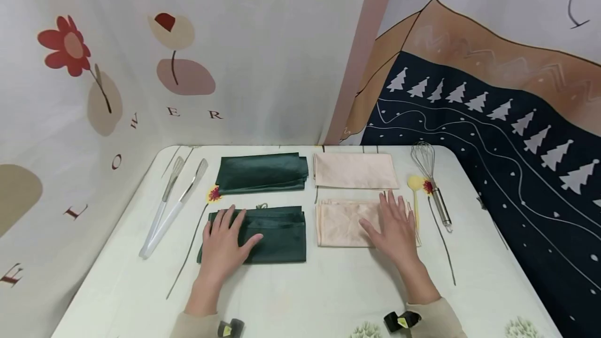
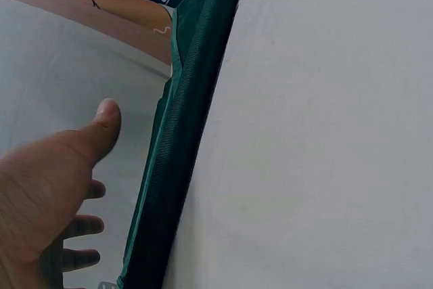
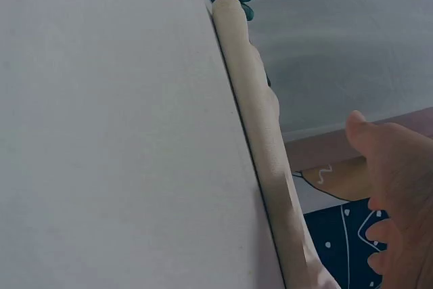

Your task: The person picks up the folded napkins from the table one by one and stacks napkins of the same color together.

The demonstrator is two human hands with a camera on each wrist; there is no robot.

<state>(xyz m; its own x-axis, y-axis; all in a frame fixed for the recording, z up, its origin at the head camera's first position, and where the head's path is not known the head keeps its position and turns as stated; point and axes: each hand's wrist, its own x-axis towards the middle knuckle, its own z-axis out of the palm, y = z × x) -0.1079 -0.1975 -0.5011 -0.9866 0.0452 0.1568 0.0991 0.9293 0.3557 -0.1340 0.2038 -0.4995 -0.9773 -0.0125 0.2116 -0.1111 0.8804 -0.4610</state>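
Note:
My left hand (image 1: pixel 223 249) hovers over the left part of the nearer dark green folded cloth (image 1: pixel 281 241), fingers spread and thumb out to the side. In the left wrist view, that cloth (image 2: pixel 183 126) shows edge-on, with the hand (image 2: pixel 47 194) beyond it. On the other side, my right hand (image 1: pixel 394 228) is over the right part of the nearer pale pink folded cloth (image 1: pixel 343 228), fingers extended. The right wrist view has this pink cloth (image 3: pixel 257 120) edge-on and the hand (image 3: pixel 399 187) above it. Neither hand grips anything.
Behind lie another folded green cloth (image 1: pixel 258 173) and another pink one (image 1: pixel 354 171). Tongs (image 1: pixel 175 210) and a wire-stemmed flower (image 1: pixel 213 193) are at left. At right are a whisk (image 1: pixel 440 205), a yellow spoon (image 1: pixel 415 183) and a second flower (image 1: pixel 427 186). Printed curtains (image 1: pixel 281 67) stand behind.

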